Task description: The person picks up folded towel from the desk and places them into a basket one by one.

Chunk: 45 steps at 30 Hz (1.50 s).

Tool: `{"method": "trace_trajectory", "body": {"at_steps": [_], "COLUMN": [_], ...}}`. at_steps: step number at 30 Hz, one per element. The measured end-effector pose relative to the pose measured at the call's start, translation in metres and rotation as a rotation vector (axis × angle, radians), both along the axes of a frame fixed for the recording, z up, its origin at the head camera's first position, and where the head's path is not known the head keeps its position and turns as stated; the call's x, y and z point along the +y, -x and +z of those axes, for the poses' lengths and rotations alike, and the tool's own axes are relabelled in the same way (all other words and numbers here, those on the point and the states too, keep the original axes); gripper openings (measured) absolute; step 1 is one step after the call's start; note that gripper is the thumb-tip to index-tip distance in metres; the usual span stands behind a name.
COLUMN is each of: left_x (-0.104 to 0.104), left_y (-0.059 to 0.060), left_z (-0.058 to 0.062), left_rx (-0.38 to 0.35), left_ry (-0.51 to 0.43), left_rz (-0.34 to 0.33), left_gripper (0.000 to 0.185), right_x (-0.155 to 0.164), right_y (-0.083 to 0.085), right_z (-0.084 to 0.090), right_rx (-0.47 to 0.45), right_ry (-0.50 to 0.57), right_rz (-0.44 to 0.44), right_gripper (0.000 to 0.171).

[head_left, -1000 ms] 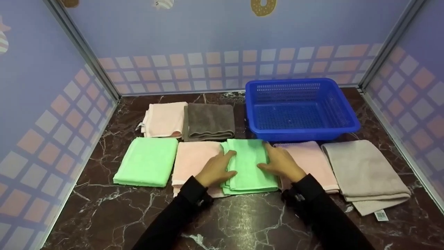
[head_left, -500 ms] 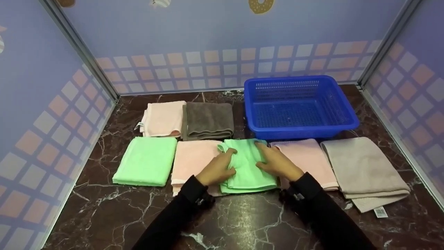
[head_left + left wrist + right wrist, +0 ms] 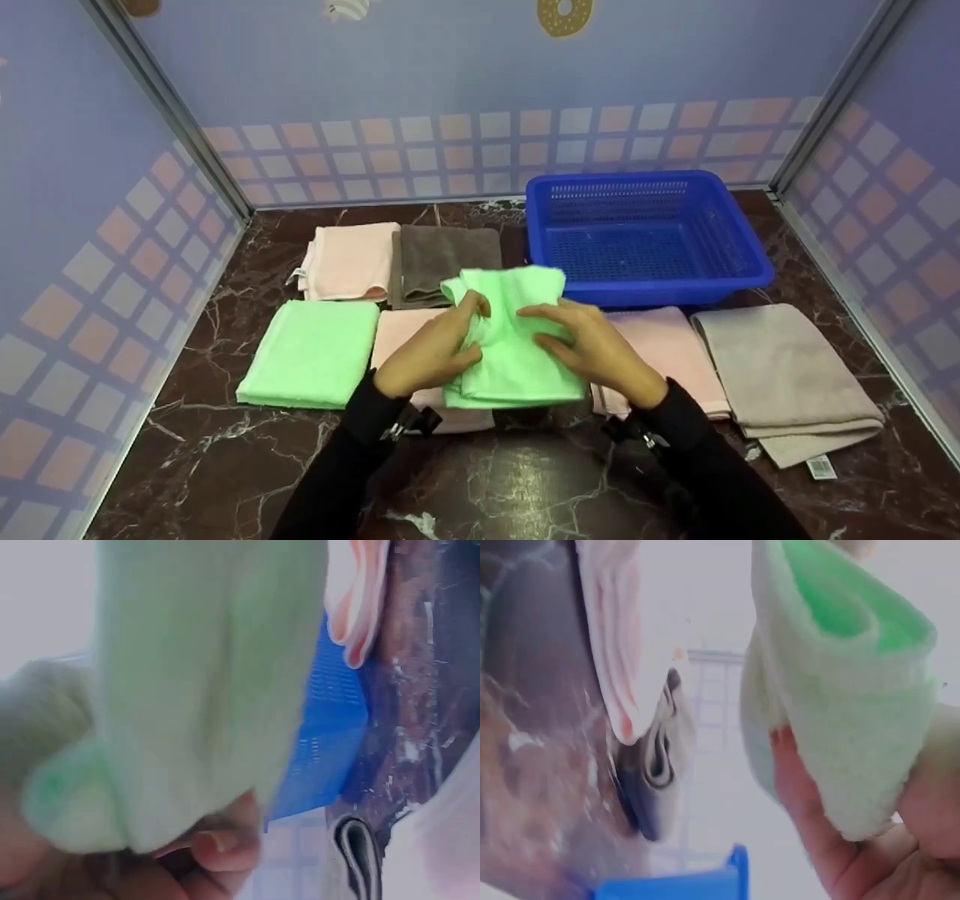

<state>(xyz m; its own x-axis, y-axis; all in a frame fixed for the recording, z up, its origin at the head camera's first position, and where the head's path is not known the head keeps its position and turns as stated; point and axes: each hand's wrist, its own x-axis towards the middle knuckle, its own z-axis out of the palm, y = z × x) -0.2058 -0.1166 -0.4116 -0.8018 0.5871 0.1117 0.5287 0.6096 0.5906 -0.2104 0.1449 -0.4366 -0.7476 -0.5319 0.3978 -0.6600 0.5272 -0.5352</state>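
A folded green towel is up off the table in front of me, creased down its middle. My left hand grips its left side between thumb and fingers. On the other side, my right hand holds the right edge; in the right wrist view its fingers lie behind the green towel with the thumb across from them. The left wrist view is blurred, but the left fingers show at the cloth's lower end. Part of a pink towel lies hidden beneath the left hand.
A blue basket stands at the back right. Another green towel lies at left, with a pink towel and a dark grey-brown towel behind. A second front pink towel and a beige towel lie at right. Walls enclose the table.
Both hands have taken hold of the middle green towel and raised it off the table, shifting it slightly left and toward me. The other towels and the basket stay put.
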Motion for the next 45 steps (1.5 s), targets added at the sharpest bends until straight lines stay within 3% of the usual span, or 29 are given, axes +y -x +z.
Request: {"method": "trace_trajectory", "body": {"at_steps": [5, 12, 16, 19, 23, 25, 30, 38, 45], "left_x": [0.026, 0.069, 0.093, 0.112, 0.130, 0.136, 0.143, 0.151, 0.152], "left_y": [0.019, 0.059, 0.093, 0.119, 0.142, 0.149, 0.158, 0.157, 0.157], "left_z": [-0.001, 0.008, 0.014, 0.011, -0.002, -0.010, -0.025, -0.024, -0.020], "left_rx": [0.131, 0.133, 0.095, 0.050, 0.002, 0.018, 0.067, 0.133, 0.126], "left_ry": [-0.116, -0.209, -0.196, -0.175, -0.084, 0.000, 0.218, 0.563, 0.635], "left_rz": [0.085, 0.101, 0.112, 0.136, 0.185, 0.216, 0.276, 0.264, 0.245], "left_gripper": [0.017, 0.019, 0.021, 0.026, 0.036, 0.040, 0.043, 0.028, 0.035], "right_x": [0.018, 0.061, 0.082, 0.096, 0.108, 0.112, 0.116, 0.122, 0.122], "right_y": [0.020, 0.057, 0.085, 0.106, 0.129, 0.138, 0.155, 0.165, 0.166], "right_z": [0.012, 0.035, 0.048, 0.049, 0.038, 0.029, 0.011, -0.012, -0.015], "right_rx": [0.033, 0.030, 0.060, 0.046, -0.086, -0.163, -0.270, -0.429, -0.510], "right_ry": [0.066, 0.075, 0.060, 0.028, -0.060, -0.107, -0.188, -0.293, -0.449], "right_rz": [-0.107, -0.194, -0.232, -0.271, -0.307, -0.314, -0.278, -0.246, -0.205], "right_gripper": [0.028, 0.025, 0.025, 0.027, 0.035, 0.040, 0.050, 0.061, 0.071]}}
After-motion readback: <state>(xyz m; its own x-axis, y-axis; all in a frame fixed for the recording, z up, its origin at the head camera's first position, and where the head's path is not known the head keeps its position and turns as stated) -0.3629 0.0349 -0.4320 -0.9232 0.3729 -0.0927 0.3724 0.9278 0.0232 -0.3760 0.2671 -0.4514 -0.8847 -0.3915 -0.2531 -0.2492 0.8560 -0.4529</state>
